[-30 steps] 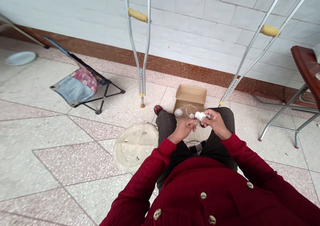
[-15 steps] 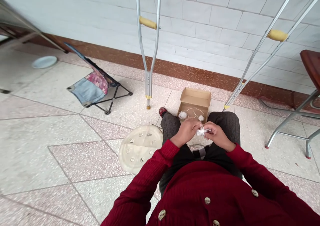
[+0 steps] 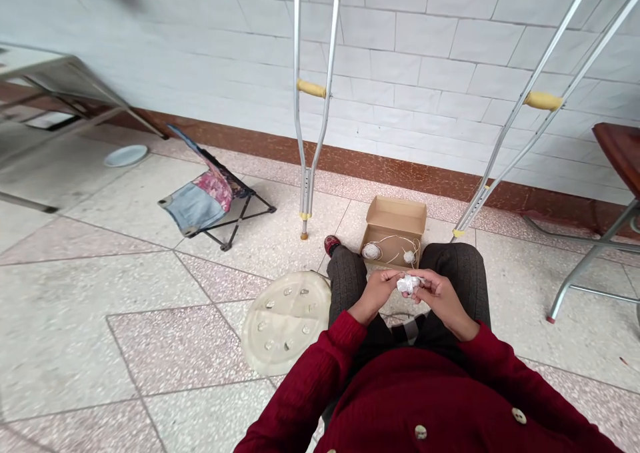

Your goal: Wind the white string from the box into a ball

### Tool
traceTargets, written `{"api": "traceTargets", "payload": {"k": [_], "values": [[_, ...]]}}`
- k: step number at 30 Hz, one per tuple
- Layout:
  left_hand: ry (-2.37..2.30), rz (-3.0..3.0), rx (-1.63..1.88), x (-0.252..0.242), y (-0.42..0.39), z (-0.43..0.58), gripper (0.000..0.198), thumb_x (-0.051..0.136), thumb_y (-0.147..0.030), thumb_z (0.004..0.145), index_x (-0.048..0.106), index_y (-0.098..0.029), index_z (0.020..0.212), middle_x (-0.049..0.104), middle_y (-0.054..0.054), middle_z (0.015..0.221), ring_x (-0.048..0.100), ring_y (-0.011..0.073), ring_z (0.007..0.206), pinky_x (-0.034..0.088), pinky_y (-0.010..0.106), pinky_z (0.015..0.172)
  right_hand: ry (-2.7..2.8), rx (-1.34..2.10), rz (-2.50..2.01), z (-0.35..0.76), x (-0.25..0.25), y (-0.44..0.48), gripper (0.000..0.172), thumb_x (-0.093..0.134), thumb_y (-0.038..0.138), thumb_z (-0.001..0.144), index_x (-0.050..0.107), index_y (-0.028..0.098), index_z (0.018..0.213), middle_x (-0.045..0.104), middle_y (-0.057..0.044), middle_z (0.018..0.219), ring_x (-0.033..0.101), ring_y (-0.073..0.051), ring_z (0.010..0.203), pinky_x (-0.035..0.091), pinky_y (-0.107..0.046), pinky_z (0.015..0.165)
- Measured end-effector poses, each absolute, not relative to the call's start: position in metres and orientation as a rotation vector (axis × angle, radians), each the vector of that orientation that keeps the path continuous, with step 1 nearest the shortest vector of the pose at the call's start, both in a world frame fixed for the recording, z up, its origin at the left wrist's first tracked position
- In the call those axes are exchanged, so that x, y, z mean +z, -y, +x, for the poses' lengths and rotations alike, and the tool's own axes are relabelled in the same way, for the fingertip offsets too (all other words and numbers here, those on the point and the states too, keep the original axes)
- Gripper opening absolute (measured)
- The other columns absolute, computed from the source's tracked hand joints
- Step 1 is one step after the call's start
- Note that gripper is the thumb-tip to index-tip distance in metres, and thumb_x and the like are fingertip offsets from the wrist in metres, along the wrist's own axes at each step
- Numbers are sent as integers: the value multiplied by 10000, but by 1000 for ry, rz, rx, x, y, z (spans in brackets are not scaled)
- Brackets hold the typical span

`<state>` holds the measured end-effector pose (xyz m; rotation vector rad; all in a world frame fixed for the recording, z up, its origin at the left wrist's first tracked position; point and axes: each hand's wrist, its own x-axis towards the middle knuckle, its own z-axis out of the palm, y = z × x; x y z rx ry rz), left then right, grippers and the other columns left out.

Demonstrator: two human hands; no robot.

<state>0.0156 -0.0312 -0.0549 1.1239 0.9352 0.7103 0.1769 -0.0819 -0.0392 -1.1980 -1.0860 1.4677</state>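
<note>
White bundle (image 3: 408, 284) (string-wound) between left grip (image 3: 377, 291) and right grip (image 3: 441, 294), each pinching it.

Metal crutch (image 3: 306, 193), yellow grip, by the white tiled wall (image 3: 250, 59); second crutch (image 3: 543, 100), same grip, slants further right. I see a low folding chair (image 3: 195, 201), pale plate (image 3: 126, 156) on floor behind it, near a table (image 3: 33, 61). Round disc (image 3: 283, 316) with oval marks nearer. Brown-topped furniture (image 3: 618, 151) far right.

I count 2 hands (image 3: 375, 294), 1 white bundle (image 3: 409, 284), 1 cardboard box (image 3: 399, 214), 2 balls of string (image 3: 371, 251), 2 crutches (image 3: 307, 193), 1 folding chair (image 3: 197, 203), 1 beige disc (image 3: 285, 316), 1 pale plate (image 3: 126, 156), 1 visible shoe (image 3: 331, 244).
</note>
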Motion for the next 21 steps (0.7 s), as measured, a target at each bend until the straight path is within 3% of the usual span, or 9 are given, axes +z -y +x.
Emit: {"api": "traceTargets", "payload": {"k": [4,9,16,21], "values": [[-912,1209,672,-55,30,16,387,592,-450,832,686,-125,646,647,24,560,563,138,586,430,244,647,1132,1448,-1221,179,-32,81,355,743,297,728,669,178,1054,709,-47,844,661,-177,727,511,-280,612],[-991,1426,641,-54,23,6,365,576,-412,845,663,-124,638,636,2,592,529,121,585,381,224,600,1189,1305,-1327,178,-38,76,253,771,251,667,706,173,899,705,-28,791,643,-151,660,489,-242,561],[-933,1620,691,-42,8,2,359,519,-352,911,658,-133,661,659,1,674,569,125,660,421,223,680,1085,1571,-1185,184,-13,70,303,800,241,633,712,166,913,652,16,622,551,-100,488,453,-224,473],[-849,1626,516,-55,38,26,403,476,-323,931,611,-144,596,660,16,634,584,123,623,439,224,685,1052,1353,-1188,195,-17,39,269,754,210,660,671,171,912,640,17,656,532,-97,500,420,-221,474]]}}
